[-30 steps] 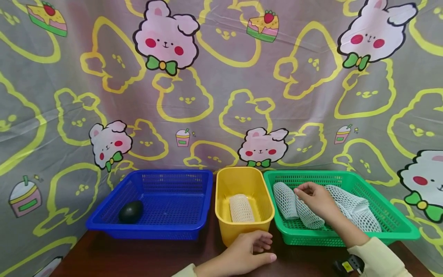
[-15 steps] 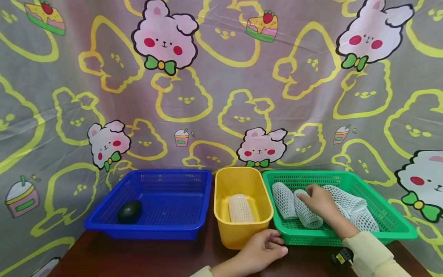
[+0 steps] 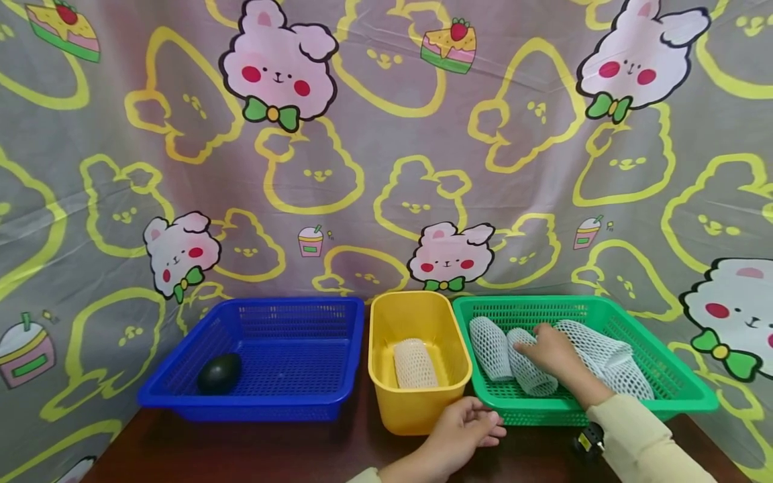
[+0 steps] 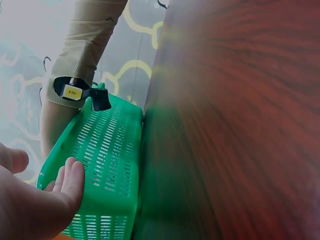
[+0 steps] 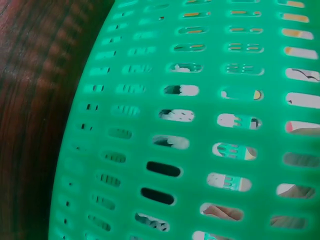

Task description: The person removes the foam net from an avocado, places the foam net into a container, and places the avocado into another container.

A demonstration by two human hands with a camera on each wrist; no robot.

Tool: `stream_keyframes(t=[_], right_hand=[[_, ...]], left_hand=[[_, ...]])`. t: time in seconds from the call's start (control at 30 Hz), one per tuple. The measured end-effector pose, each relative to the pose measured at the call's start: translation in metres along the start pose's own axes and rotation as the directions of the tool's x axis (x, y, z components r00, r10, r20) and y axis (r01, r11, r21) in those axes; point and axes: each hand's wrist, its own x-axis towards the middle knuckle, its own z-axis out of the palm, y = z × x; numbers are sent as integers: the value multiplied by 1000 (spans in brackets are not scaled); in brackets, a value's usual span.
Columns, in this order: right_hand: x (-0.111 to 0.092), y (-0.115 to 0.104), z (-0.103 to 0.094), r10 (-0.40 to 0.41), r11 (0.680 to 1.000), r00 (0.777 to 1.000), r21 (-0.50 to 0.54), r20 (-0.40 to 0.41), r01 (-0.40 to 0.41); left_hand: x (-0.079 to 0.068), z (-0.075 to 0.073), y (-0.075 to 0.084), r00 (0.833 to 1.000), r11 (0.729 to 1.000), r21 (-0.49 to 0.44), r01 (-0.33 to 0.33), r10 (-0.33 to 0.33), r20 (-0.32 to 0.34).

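In the head view, my right hand (image 3: 554, 350) reaches into the green basket (image 3: 525, 416). Its thumb lies over a white foam net sleeve (image 3: 534, 376), second from the left; the other fingers are mostly hidden, so I cannot tell whether they grip it. My left hand (image 3: 461, 433) is at the basket's front left corner, fingers loosely bent and holding nothing. The left wrist view has this hand (image 4: 45, 195) beside the basket wall. Left of the sleeve lies another foam net sleeve (image 3: 490, 349); more white netting (image 3: 594, 349) lies on the right.
A yellow bin (image 3: 419, 409) with a cream foam net sleeve (image 3: 415, 363) inside stands in the middle. On the left is a blue basket (image 3: 253, 407) holding a dark green oval fruit (image 3: 219, 373). The dark wooden table (image 3: 241, 449) meets a patterned cloth (image 3: 362, 168) behind.
My right hand has lowered onto the second foam net sleeve. My left hand has moved right, from in front of the yellow bin to the green basket's corner. The view has shifted slightly.
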Motion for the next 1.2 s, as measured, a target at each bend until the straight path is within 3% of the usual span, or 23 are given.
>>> stream_keyframes(t=[0.2,0.47,0.8,1.2], right_hand=[[1,1,3,-16,1000,1000,-27,20,16],[2,4,10,-46,995,998,-82,42,50],[9,13,21,-116,975,993,-185,34,121],[13,11,29,-99,939,994,-326,54,112]], left_hand=[[3,3,-1,998,993,-110,50,-53,-24],[3,5,1,997,980,-186,65,-70,-20],[5,8,1,996,976,-205,68,-78,-39],[6,10,1,995,977,-204,56,-71,-71]])
